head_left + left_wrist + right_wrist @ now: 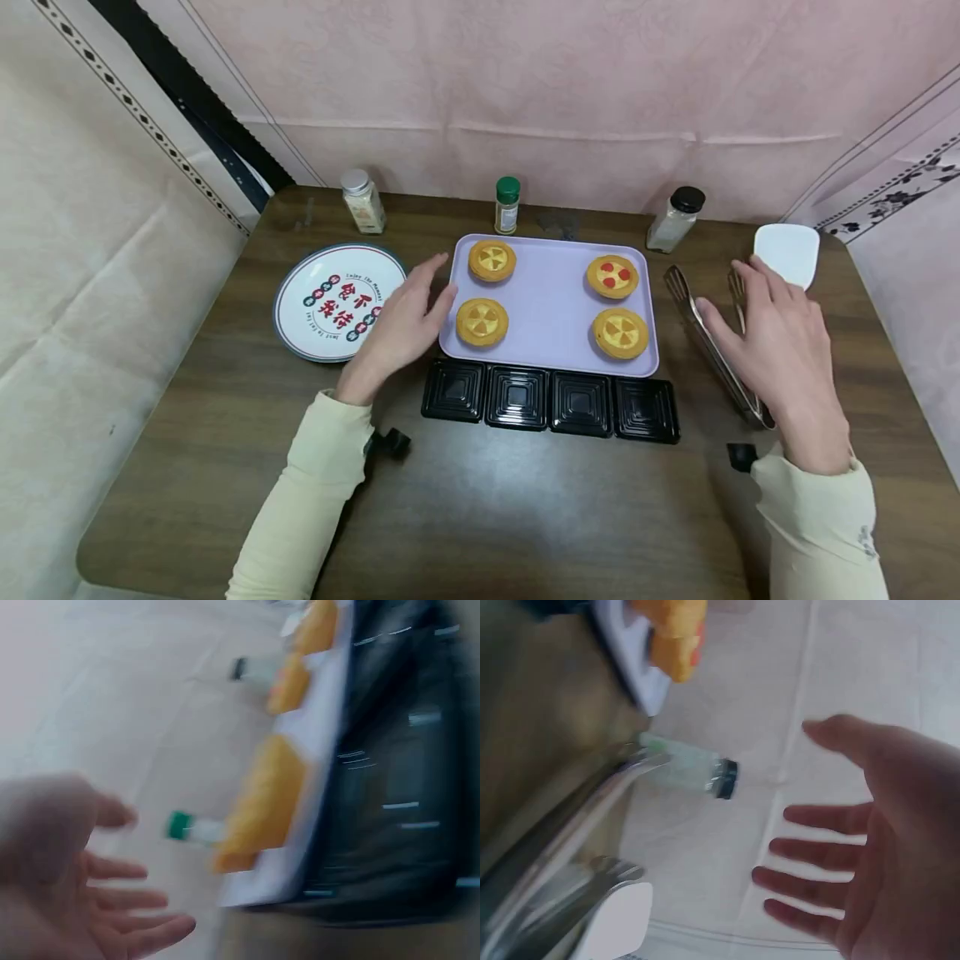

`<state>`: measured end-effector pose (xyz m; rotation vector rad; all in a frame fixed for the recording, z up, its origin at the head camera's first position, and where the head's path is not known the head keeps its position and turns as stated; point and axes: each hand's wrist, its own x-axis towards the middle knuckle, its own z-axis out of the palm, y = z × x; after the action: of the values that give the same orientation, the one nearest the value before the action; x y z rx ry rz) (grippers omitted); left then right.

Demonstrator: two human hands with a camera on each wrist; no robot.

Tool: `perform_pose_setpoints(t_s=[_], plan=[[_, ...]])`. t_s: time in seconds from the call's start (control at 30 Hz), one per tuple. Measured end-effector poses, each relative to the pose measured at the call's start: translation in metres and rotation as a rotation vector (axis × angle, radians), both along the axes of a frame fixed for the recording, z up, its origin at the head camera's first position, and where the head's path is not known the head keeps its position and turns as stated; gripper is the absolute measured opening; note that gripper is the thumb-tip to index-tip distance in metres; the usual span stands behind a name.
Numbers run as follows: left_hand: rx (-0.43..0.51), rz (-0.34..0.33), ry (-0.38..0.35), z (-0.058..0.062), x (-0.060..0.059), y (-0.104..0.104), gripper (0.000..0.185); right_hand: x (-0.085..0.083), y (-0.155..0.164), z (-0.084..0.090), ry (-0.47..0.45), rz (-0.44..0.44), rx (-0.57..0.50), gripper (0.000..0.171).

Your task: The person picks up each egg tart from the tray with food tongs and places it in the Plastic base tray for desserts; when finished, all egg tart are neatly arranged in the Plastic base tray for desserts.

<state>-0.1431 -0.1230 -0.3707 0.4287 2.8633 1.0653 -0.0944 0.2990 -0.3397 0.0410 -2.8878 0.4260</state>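
Red Chinese characters, 食不 above 来待 as best they can be made out, are printed in the middle of the round plate (pixel 330 302) just beside the left hand (pixel 401 321). A ring of small English lettering is seen around them, too small to be read.

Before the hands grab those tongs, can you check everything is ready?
1. Right hand open above the tongs, not gripping: ok.
2. Left hand open beside the purple tray, holding nothing: ok.
3. Four tarts on the tray, apart from one another: ok.
4. Four black containers in a row before the tray, nothing in them: ok.
5. Printed plate bare: ok.
6. Whether the tongs are clean: cannot tell.
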Motion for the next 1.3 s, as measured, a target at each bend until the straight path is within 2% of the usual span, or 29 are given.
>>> perform_pose_setpoints(t_s=[0.1, 0.3, 0.43, 0.6, 0.77, 0.9, 1.03, 1.2, 1.3], plan=[[0.069, 0.030, -0.049, -0.017, 0.005, 0.001, 0.056, 0.010, 0.010, -0.009, -0.055, -0.060, -0.027, 0.071], [0.208, -0.004, -0.092, -0.042, 0.009, -0.006, 0.053, 0.027, 0.024, -0.031, -0.154, -0.124, -0.026, 0.077], [0.229, -0.048, -0.056, -0.055, 0.009, -0.011, 0.052, 0.031, 0.028, -0.042, -0.203, -0.133, -0.027, 0.081], [0.159, -0.091, 0.047, -0.067, 0.010, -0.014, 0.050, 0.032, 0.030, -0.051, -0.265, -0.126, -0.069, 0.089], [0.129, -0.103, 0.098, -0.074, 0.013, -0.015, 0.049, 0.034, 0.032, -0.057, -0.334, -0.156, -0.115, 0.097], [0.134, -0.095, 0.119, -0.076, 0.015, -0.015, 0.049, 0.034, 0.036, -0.062, -0.297, -0.168, -0.131, 0.093], [0.141, -0.088, 0.127, -0.077, 0.015, -0.015, 0.048, 0.033, 0.039, -0.065, -0.238, -0.147, -0.123, 0.080], [0.141, -0.086, 0.131, -0.076, 0.016, -0.017, 0.048, 0.030, 0.041, -0.065, -0.275, -0.156, -0.095, 0.080], [0.143, -0.082, 0.132, -0.077, 0.016, -0.018, 0.048, 0.029, 0.043, -0.066, -0.293, -0.169, -0.114, 0.080]])
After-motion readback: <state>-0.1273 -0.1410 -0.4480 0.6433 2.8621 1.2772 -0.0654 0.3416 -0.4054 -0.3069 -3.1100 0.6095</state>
